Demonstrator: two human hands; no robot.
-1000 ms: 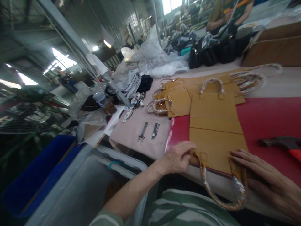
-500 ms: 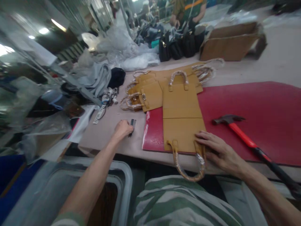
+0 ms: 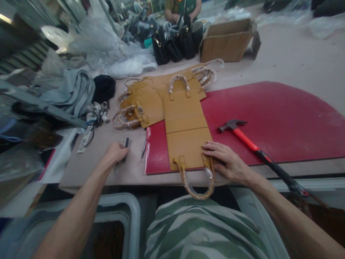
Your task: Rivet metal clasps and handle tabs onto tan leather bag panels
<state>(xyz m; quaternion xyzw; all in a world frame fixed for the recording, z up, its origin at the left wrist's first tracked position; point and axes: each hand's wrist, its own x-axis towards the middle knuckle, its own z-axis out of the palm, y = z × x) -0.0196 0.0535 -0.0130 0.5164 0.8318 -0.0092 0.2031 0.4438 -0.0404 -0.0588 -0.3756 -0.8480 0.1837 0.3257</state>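
My left hand (image 3: 115, 152) is closed around a slim dark metal tool (image 3: 127, 142) at the table's left front; its exact kind is unclear. To the right of that hand, a second thin metal rod (image 3: 143, 149) lies on the table. My right hand (image 3: 228, 162) rests with fingers stretched over the lower right corner of a tan leather bag panel (image 3: 185, 118), beside the base of its handle. Plastic film wraps both handles, and the lower handle (image 3: 201, 196) hangs over the table edge. Beneath the panel is a red mat (image 3: 275, 118).
On the mat, right of the panel, lies a claw hammer (image 3: 248, 138) with a red and black handle. Tan bag pieces (image 3: 151, 102) are piled behind. Farther back stand black bags (image 3: 172, 46), a cardboard box (image 3: 226, 43) and a co-worker (image 3: 183, 10). A grey bin (image 3: 132, 205) sits below left.
My left hand has drawn a dark tool leftward, away from the other rod, which now shows alone. My right hand stays on the panel. The camera view has turned right.
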